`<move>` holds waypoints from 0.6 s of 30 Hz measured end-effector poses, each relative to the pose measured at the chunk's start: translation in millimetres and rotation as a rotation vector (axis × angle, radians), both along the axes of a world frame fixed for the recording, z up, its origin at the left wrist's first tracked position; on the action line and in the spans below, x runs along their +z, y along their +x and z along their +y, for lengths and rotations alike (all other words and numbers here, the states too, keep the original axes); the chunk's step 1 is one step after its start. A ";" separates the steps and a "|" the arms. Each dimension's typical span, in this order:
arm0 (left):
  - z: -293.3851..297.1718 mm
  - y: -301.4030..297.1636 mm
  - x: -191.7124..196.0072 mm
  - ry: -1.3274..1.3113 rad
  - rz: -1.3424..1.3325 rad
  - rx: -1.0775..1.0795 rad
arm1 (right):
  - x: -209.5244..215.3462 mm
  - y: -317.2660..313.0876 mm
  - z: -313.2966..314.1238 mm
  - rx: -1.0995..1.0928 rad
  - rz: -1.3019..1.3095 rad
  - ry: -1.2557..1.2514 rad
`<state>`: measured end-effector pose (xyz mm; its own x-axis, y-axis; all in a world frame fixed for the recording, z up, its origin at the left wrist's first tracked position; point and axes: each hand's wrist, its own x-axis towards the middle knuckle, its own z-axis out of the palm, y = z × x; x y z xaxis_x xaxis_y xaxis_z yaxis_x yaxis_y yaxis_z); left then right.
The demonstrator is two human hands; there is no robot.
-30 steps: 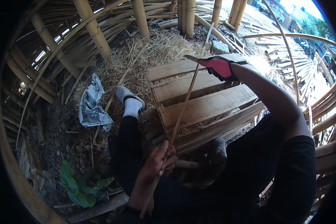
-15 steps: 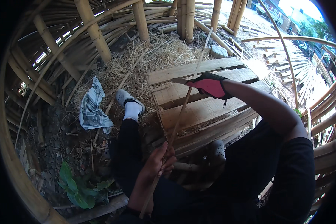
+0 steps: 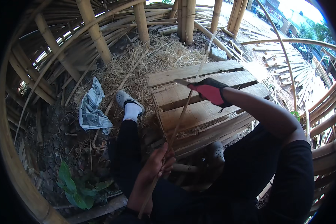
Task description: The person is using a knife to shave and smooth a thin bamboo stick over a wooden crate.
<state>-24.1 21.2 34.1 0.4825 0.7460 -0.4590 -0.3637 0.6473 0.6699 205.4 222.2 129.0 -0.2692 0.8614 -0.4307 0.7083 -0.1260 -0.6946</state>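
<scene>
Left hand (image 3: 158, 168) grip clamped on bamboo strip (image 3: 181, 119); gloved right hand (image 3: 211, 91) clamped on knife (image 3: 183, 82)

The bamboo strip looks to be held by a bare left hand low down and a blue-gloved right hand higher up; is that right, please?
Not quite: the head view shows the right hand in a red and black glove, not blue. The bare left hand does hold the bamboo strip low down.

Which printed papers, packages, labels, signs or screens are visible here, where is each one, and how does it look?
Crumpled newspaper sheet: on the ground left of the person's outstretched foot, beside the straw; wrinkled, grey-white with dark print.
No packages, labels, signs or screens show.
</scene>
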 end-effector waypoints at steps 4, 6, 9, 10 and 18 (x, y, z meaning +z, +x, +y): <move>-1.1 -4.8 -6.2 -0.004 -0.059 -0.015 | -7.7 -9.6 -9.8 0.032 0.076 -0.085; 0.4 -2.1 -5.4 0.013 -0.082 -0.018 | -8.9 6.8 20.9 -0.069 0.038 0.086; 3.7 -1.3 -5.6 0.001 -0.096 -0.042 | -15.9 15.0 23.2 0.013 -0.053 0.141; 2.3 -5.7 -11.0 -0.004 -0.094 -0.032 | -15.5 -2.6 6.5 0.041 0.000 0.015; 4.9 -9.2 -23.3 -0.093 -0.336 -0.086 | -14.5 7.7 27.8 -0.035 0.043 -0.001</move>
